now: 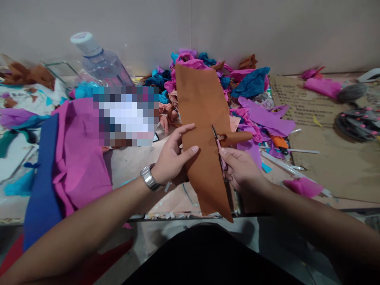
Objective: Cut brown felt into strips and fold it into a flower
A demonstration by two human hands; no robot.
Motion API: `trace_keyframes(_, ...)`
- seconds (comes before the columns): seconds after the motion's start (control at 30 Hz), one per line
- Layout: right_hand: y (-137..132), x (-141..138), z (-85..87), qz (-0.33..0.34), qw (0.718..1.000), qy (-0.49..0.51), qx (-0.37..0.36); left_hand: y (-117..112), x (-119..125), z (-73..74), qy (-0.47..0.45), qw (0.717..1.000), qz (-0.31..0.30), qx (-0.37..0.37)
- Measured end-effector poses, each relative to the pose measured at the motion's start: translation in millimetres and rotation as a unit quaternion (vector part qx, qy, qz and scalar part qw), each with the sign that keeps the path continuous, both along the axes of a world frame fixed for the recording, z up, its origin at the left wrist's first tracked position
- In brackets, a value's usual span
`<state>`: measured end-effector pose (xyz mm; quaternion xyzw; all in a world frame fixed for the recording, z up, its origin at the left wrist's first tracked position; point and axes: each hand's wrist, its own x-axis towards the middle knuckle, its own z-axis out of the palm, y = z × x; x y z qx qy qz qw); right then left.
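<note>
A long sheet of brown crepe paper stretches from the scrap heap down to the table's front edge. My left hand holds its left edge, with thumb and index finger lying on top and the other fingers partly hidden. In my right hand is a pair of small scissors with pinkish handles. Their dark blades point up and away from me, over the sheet's right side. Beside the blades a cut strip of the brown paper curls off to the right.
Behind the sheet lies a heap of pink, purple and blue paper scraps. A clear bottle with a white cap stands back left. Folded pink paper and blue paper hang over the front edge. Cardboard covers the right side.
</note>
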<state>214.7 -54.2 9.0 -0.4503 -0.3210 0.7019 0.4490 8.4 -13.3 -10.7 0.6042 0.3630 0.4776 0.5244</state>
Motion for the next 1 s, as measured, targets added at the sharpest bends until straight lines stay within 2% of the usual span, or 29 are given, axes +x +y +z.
trace_keyframes(0.13, 0.1, 1.7, -2.3, -0.004, 1.0, -0.014, -0.003, 2.5, -0.9, -3.3, -0.014, 0.999, -0.005, -0.04)
trace_keyframes(0.33, 0.4, 1.1, -5.6, -0.003, 1.0, 0.005, -0.014, 2.3, -1.2, -2.8, 0.03, 0.999, 0.016, 0.01)
trace_keyframes(0.5, 0.6, 0.2, -3.8, -0.003, 1.0, 0.002, -0.021, -2.3, 0.3, 3.4, 0.039, 0.999, -0.003, 0.019)
trace_keyframes(0.7, 1.8, 1.3, -2.9, 0.001, 0.999, -0.001, -0.036, -7.5, 1.9, 6.5, 0.027, 0.999, -0.035, -0.013)
trace_keyframes(1.0, 3.6, 3.6, -10.6, 0.013, 0.999, -0.03, -0.026, -11.1, 1.1, 8.6, 0.028, 0.996, -0.073, -0.033)
